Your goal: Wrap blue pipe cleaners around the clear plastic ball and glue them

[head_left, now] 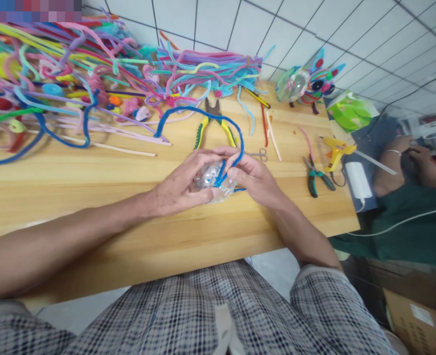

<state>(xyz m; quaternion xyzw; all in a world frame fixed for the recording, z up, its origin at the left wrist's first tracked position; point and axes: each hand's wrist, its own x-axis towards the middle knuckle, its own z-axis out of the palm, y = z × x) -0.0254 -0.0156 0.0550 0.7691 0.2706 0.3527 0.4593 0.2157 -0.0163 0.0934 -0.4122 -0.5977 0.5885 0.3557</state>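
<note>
Right grip [255,175] on blue pipe cleaner [235,126], arched leftward

The left forearm [92,229] slants up from the left edge, the right forearm [303,224] from the lower right. Near centre frame, the left hand [179,185] curls, its thumb [200,198] low; the right hand [258,180] curls opposite, its thumb [240,176] bent toward its fingers [246,161].

No text (carton [406,328] included) is legible.

Pliers [213,113] behind ball [207,176], glue gun [338,152] right
</note>
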